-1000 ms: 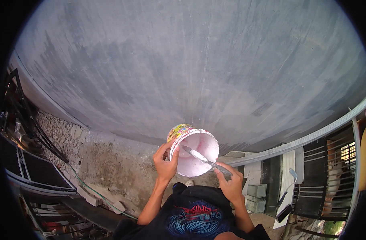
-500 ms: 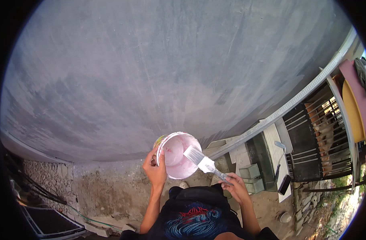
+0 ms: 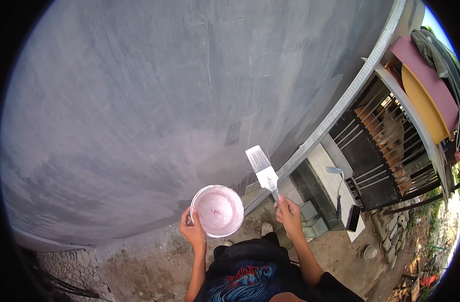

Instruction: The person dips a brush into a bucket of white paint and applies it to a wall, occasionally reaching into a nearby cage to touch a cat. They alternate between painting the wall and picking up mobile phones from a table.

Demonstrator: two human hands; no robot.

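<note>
My left hand grips the rim of a white paint bucket, thumb inside and fingers around the outer wall. Pinkish-white residue coats the bucket's inside. In my right hand is a wide paintbrush, held by its handle with the bristles up and away from me. White paint covers its bristles and ferrule. The brush is apart from the bucket, to its upper right, and overlaps the grey wall in this view. Darker and lighter patches streak that wall.
At right, a paint roller lies on a white board beside glass blocks. Behind stands a barred cage with an animal inside. A small pot sits on the concrete ground. A pale trim strip edges the wall.
The paintbrush has risen out from over the bucket toward the wall. The bucket now faces up more squarely. My view has turned to the right.
</note>
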